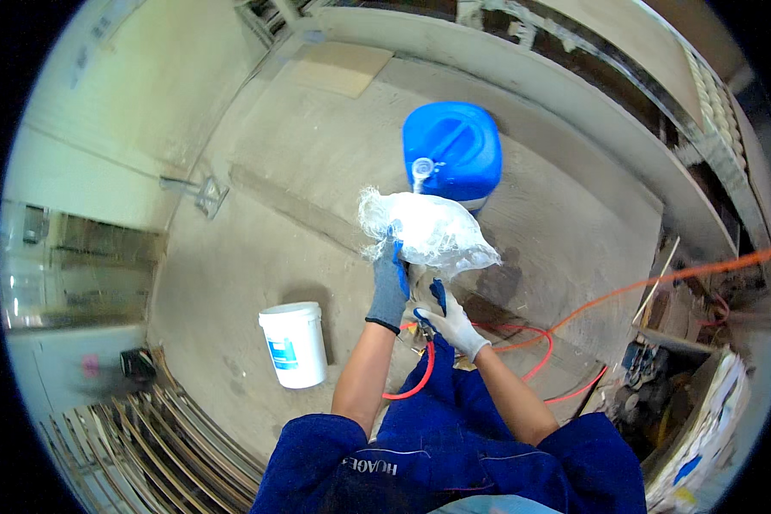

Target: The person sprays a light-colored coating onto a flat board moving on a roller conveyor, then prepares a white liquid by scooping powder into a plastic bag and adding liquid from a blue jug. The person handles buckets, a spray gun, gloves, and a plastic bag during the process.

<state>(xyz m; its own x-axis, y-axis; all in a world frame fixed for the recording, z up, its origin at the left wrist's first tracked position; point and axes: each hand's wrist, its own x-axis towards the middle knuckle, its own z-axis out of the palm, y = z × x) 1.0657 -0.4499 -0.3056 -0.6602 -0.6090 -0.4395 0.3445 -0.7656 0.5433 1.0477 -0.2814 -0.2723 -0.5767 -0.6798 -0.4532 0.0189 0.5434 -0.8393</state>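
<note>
One crumpled clear plastic bag (428,231) is held up in front of the body, above the concrete floor (257,248). Its left part is gripped by the left hand (390,287), gloved in grey and blue, fingers closed round the plastic. The right hand (452,321), in a white glove with blue tips, is raised just under the bag's lower edge with fingers curled; whether it actually pinches the plastic cannot be told. Two gloved hands, two bare forearms, blue work clothes counted. One blue jerrycan (454,150) with a white cap stands on the floor just beyond the bag, partly hidden by it. One white bucket (294,344) with a blue label stands to the left, well apart from the hands. One red hose (411,385) loops under the hands; one orange cable (660,278) runs off to the right. A stack of metal rods (146,445) lies at lower left.
</note>
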